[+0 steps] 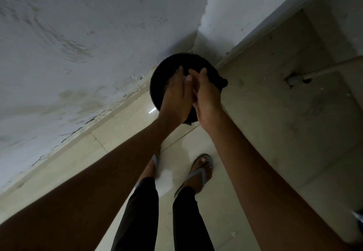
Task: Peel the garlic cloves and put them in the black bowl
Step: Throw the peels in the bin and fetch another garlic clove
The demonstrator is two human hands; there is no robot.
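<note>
Looks mid-peel: left hand (174,95) and right hand (206,93) pressed together above the black bowl (163,69) at 12 o'clock, grip unclear; clove hidden. Next: drop it in.

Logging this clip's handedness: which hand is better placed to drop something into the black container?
Probably left: the left hand hangs over the middle of the black container, the right hand nearer its right rim. Whatever they hold is hidden.
</note>
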